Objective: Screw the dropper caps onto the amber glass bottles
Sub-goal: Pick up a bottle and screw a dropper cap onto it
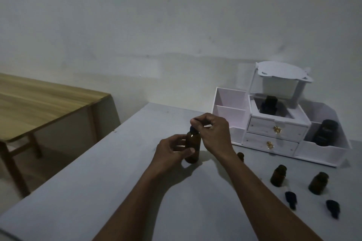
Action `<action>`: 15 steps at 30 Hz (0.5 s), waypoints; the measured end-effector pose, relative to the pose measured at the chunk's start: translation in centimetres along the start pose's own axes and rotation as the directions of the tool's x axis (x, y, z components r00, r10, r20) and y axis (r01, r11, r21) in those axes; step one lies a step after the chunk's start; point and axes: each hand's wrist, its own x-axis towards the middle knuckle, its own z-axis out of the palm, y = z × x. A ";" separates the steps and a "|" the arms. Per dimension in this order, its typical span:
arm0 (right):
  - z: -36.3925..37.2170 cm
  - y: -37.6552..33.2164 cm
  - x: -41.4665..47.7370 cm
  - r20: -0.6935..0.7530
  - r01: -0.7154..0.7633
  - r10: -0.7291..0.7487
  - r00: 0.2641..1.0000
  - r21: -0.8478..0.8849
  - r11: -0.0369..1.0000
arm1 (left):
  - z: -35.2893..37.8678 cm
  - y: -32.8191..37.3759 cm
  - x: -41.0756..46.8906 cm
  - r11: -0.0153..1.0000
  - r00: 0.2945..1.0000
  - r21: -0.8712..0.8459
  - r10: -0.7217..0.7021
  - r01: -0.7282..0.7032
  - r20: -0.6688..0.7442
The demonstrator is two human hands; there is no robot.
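An amber glass bottle (193,146) stands upright on the grey table (101,191). My left hand (171,152) grips its body from the left. My right hand (212,133) pinches the dark dropper cap (193,128) on the bottle's neck; my fingers hide most of the cap. To the right stand two open amber bottles (278,175) (318,183), with a third (241,156) partly behind my right forearm. Two black dropper caps (290,199) (333,208) lie in front of them.
A white organiser (278,131) with two drawers stands at the back right against the wall; it holds a dark bottle (268,104) in its middle well and a black bottle (325,132) in its right tray. A wooden table (39,107) is to the left across a gap.
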 end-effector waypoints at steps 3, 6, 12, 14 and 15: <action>0.0 -0.1 0.0 -0.008 0.009 -0.009 1.000 -0.006 1.000 | 0.0 0.2 -0.2 1.000 1.000 0.016 0.015 -0.015 0.007; -0.1 -0.2 0.0 -0.008 0.006 -0.007 1.000 -0.006 1.000 | 0.0 0.2 -0.3 1.000 1.000 0.027 0.012 -0.012 0.008; -0.5 -0.2 0.0 -0.024 0.005 -0.005 1.000 0.011 1.000 | 0.0 0.2 -0.3 1.000 1.000 -0.002 0.006 -0.006 0.002; -1.0 -0.5 0.0 -0.050 0.029 -0.027 0.998 0.037 0.999 | -0.1 0.1 -0.2 1.000 1.000 0.010 0.002 -0.002 -0.002; -1.2 -0.8 0.1 -0.065 0.046 -0.042 0.997 0.057 0.997 | -0.1 0.0 0.0 1.000 1.000 0.023 0.006 -0.006 -0.001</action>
